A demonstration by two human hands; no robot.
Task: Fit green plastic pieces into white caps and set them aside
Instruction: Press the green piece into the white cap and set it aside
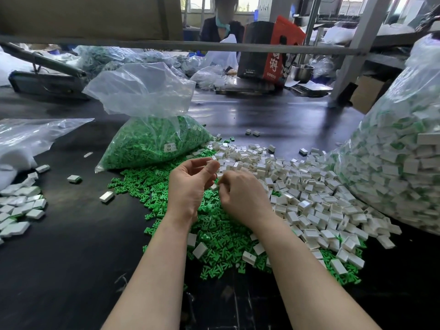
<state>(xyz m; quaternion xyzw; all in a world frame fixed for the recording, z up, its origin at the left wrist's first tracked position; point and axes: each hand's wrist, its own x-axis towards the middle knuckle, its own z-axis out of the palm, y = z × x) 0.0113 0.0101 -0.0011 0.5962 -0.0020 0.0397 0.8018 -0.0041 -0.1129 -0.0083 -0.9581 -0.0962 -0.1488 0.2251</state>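
Head view: I'd square the green piece to the cap's open face and press it flat, not at an angle. My left hand [190, 184] is palm-up, fingers curled, pinching a small white cap [213, 186], I think. My right hand [240, 194] is knuckles-up, fingertips pinched at it; contents hidden. Green pieces [214, 236] and caps [309, 198] lie heaped beneath.

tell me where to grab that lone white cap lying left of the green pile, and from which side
Pinch the lone white cap across its two long side walls, coming straight down from above. It lies flat on the dark table, apart from the green pieces, so nothing crowds its sides, and its boxy shape gives parallel faces for thumb and forefinger.
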